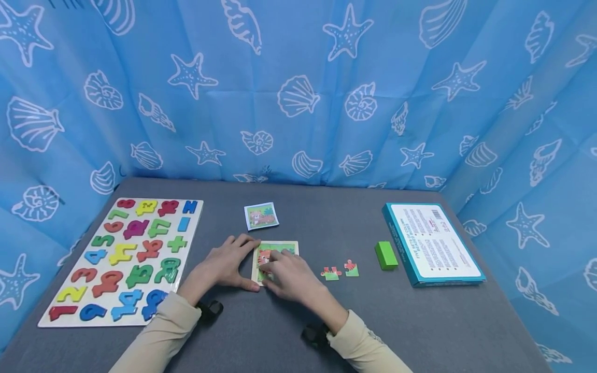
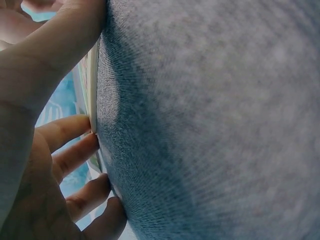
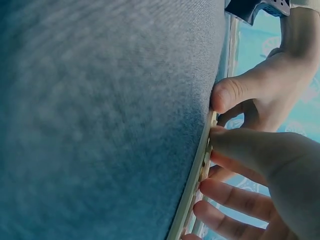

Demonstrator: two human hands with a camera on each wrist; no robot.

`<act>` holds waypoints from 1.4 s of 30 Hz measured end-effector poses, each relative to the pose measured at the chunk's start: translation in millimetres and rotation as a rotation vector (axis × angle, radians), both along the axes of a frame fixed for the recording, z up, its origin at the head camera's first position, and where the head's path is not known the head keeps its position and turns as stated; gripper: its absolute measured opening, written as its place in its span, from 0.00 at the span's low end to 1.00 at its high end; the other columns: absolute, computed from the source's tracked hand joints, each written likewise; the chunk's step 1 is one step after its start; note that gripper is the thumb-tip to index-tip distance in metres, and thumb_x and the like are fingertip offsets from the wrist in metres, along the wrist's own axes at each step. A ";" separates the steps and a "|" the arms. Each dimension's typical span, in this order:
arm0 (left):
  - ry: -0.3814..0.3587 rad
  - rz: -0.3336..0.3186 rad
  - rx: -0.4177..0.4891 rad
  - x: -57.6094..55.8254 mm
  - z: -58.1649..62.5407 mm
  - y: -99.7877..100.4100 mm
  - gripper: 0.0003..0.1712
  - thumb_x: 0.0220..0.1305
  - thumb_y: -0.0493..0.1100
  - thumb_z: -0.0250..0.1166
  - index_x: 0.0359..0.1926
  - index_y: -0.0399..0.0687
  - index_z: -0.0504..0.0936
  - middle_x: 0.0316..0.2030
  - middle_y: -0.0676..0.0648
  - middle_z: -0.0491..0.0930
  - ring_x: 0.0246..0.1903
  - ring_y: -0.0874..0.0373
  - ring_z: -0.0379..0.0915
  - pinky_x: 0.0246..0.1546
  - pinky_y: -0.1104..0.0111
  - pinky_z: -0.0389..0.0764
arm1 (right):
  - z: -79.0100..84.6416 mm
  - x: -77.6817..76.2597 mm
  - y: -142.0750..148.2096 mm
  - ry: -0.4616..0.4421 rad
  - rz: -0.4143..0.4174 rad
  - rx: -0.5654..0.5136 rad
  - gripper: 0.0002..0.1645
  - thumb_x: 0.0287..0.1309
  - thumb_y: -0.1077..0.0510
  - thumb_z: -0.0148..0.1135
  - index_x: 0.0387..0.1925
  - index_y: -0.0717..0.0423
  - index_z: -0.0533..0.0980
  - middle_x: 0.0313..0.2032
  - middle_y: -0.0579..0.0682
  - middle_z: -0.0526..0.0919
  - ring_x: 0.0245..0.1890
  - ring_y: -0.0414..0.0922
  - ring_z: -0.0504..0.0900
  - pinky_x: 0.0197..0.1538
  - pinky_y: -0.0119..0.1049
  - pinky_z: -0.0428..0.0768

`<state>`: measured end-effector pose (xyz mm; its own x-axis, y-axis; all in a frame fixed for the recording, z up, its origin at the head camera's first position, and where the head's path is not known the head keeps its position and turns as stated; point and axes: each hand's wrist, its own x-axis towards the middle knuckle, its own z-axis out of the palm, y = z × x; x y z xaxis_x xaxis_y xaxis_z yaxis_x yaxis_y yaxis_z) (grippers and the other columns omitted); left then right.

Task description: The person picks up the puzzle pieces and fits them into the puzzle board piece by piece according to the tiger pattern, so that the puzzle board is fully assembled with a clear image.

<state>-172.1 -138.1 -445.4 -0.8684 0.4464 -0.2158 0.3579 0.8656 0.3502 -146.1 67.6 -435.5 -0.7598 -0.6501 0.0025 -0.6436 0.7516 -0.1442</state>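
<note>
A small jigsaw puzzle board [image 1: 289,246] with a light frame and an orange tiger picture lies flat on the table. My left hand [image 1: 228,261] holds it at its left side, thumb at the near corner and fingers at the far one. In the left wrist view, fingertips [image 2: 82,122] touch the board's edge. My right hand [image 1: 289,274] lies over the picture with bent fingers, their tips on the board. The right wrist view shows its thumb [image 3: 225,137] at the frame; whether a piece is pinched is hidden. Two loose jigsaw pieces [image 1: 331,273] lie to the right.
A picture card [image 1: 261,216] lies behind the board. On the left is a number puzzle board [image 1: 107,248] with colourful numerals. At right stand a green block [image 1: 386,255] and a teal-edged box [image 1: 434,243]. A blue shell-patterned curtain [image 1: 298,93] hangs behind the grey table [image 1: 261,336].
</note>
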 end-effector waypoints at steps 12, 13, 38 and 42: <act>0.006 -0.003 0.000 0.4 -0.7 -0.4 0.64 0.45 0.75 0.75 0.77 0.52 0.64 0.71 0.44 0.66 0.62 0.44 0.66 0.51 0.38 0.77 | -1.3 1.0 -3.1 0.024 -0.022 -0.011 0.10 0.65 0.48 0.69 0.46 0.39 0.89 0.41 0.45 0.82 0.37 0.42 0.74 0.36 0.33 0.75; 0.011 -0.004 0.000 0.5 -0.6 -0.6 0.64 0.45 0.75 0.76 0.77 0.51 0.64 0.71 0.44 0.66 0.62 0.44 0.66 0.50 0.38 0.77 | -1.1 1.6 -4.1 0.027 -0.027 -0.009 0.10 0.65 0.48 0.69 0.46 0.39 0.89 0.41 0.45 0.81 0.37 0.42 0.74 0.36 0.33 0.75; 0.012 -0.004 0.017 1.9 -2.4 0.9 0.64 0.45 0.75 0.75 0.77 0.51 0.63 0.71 0.43 0.66 0.65 0.42 0.65 0.52 0.37 0.77 | -5.9 6.7 -7.4 -0.030 -0.100 -0.036 0.08 0.65 0.50 0.69 0.44 0.39 0.89 0.39 0.44 0.80 0.35 0.42 0.71 0.35 0.35 0.73; 0.021 -0.008 0.012 1.8 -2.4 -0.5 0.64 0.45 0.75 0.75 0.77 0.51 0.63 0.70 0.43 0.66 0.64 0.42 0.65 0.50 0.37 0.77 | -4.7 6.1 -7.8 -0.016 -0.081 -0.040 0.08 0.66 0.51 0.68 0.44 0.40 0.89 0.39 0.44 0.80 0.35 0.42 0.71 0.35 0.34 0.72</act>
